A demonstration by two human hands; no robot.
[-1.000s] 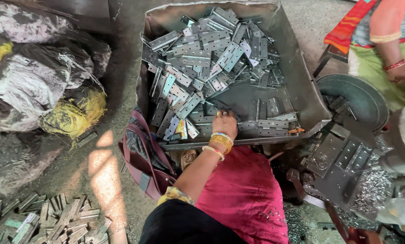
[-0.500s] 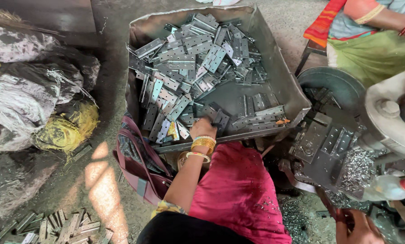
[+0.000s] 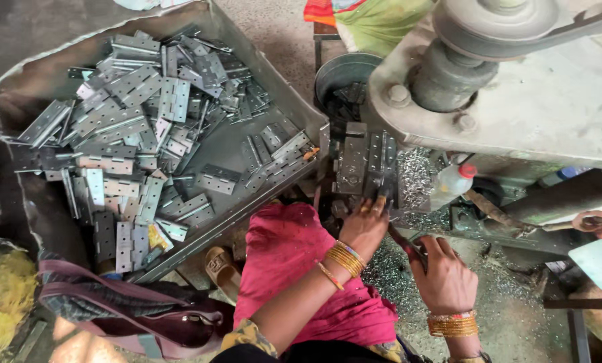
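Observation:
My left hand (image 3: 365,225), with gold bangles on the wrist, is at the front of the dark metal fixture (image 3: 365,161) of a press machine. Its fingertips pinch a small grey metal hinge (image 3: 376,202) against the fixture's edge. My right hand (image 3: 445,275), also in bangles, is closed around a dark lever handle (image 3: 403,243) just below the fixture. To the left stands a large sheet-metal tray (image 3: 277,101) holding several grey hinges (image 3: 133,121) in a heap. My pink-clad knee (image 3: 287,242) sits between tray and machine.
The machine body (image 3: 549,101) with a big pulley (image 3: 496,17) fills the upper right. Metal shavings (image 3: 415,178) and a white bottle with a red cap (image 3: 452,183) lie beside the fixture. A maroon bag (image 3: 112,306) and a sandal (image 3: 221,269) lie lower left. Another person's hand (image 3: 600,225) shows at right.
My left hand left the tray, where it closed on a hinge, and moved right to the machine fixture. The view swung right, and my right hand on the lever came into sight.

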